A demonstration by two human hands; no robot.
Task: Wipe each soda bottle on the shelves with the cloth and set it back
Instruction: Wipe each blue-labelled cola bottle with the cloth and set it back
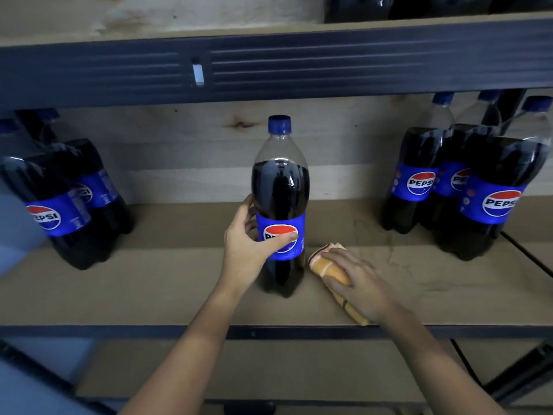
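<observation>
Head view, your left hand: your left hand (250, 235) grips the middle soda bottle (280, 202) at its blue label; the thumb lies across the logo on the front and the other fingers curl round the left side of the bottle.

Head view, the held bottle: it stands upright on the shelf board (167, 283), near the middle of the shelf, with its blue cap (279, 124) on. It is filled with dark soda up to the shoulder. It is well apart from the other bottles on both sides.

Head view, your right hand: your right hand (356, 286) lies on top of the cloth (327, 266), with the fingers curved over it and pressing it on the board. I cannot tell if the thumb goes under the cloth.

Head view, the cloth: it is orange with dark stripes, folded or rolled, and it lies on the shelf board just beside the base of the held bottle, on its right. One end reaches near the front edge of the board.

Head view, other bottles: a group of bottles on the left (64, 205) and a group of bottles on the right (463, 187) stand on the same board, near the wooden back wall (179, 145).

Head view, the shelves: a dark metal beam (269, 67) crosses above, and more dark bottles on the upper shelf (419, 6) show at the top edge. A black cable (526, 256) runs across the board at the right.
</observation>
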